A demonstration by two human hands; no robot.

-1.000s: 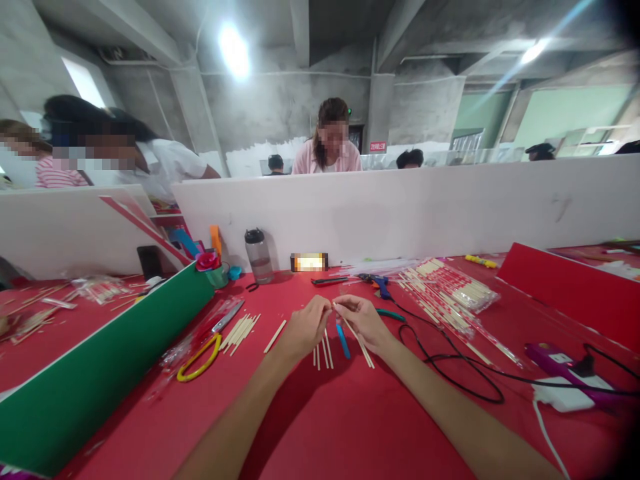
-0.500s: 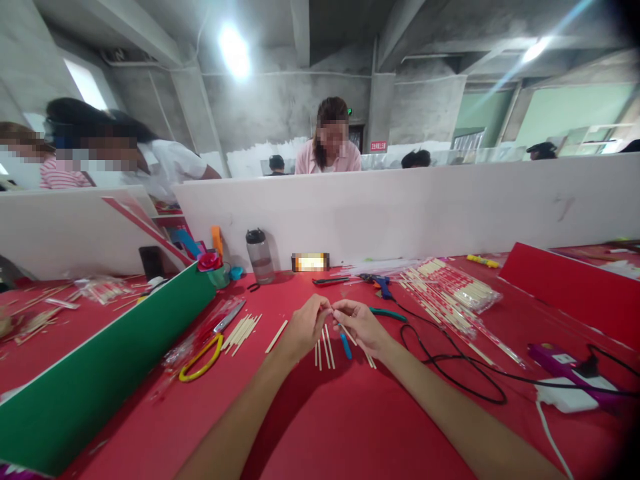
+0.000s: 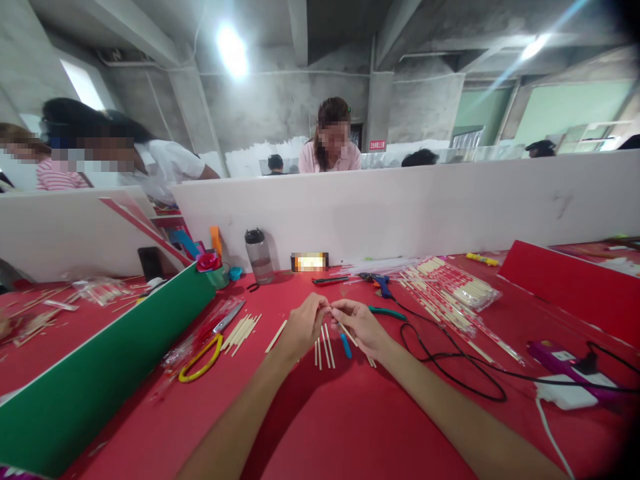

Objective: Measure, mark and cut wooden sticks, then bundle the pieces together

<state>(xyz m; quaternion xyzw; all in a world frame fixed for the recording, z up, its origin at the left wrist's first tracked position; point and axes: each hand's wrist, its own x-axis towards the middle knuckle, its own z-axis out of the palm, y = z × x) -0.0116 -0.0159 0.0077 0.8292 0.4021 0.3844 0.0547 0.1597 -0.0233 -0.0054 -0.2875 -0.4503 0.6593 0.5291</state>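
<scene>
My left hand (image 3: 303, 325) and my right hand (image 3: 361, 325) meet fingertip to fingertip over the red table (image 3: 320, 427), both pinched shut on a thin wooden stick (image 3: 331, 309) held between them. Below the hands lie several short cut sticks (image 3: 324, 348) and a blue-handled tool (image 3: 345, 345). More sticks (image 3: 241, 331) lie to the left, beside yellow-handled scissors (image 3: 203, 353).
A green board (image 3: 100, 373) slants across the left. Packs of wrapped chopsticks (image 3: 450, 287), a glue gun (image 3: 381, 284), green-handled pliers (image 3: 387, 311), a black cable (image 3: 450, 360) and a power strip (image 3: 570, 393) lie right. A bottle (image 3: 259, 256) stands by the white divider (image 3: 400, 207). Other people sit beyond.
My hands have drawn a little closer together and lower, and the long stick that slanted down from my right hand no longer shows.
</scene>
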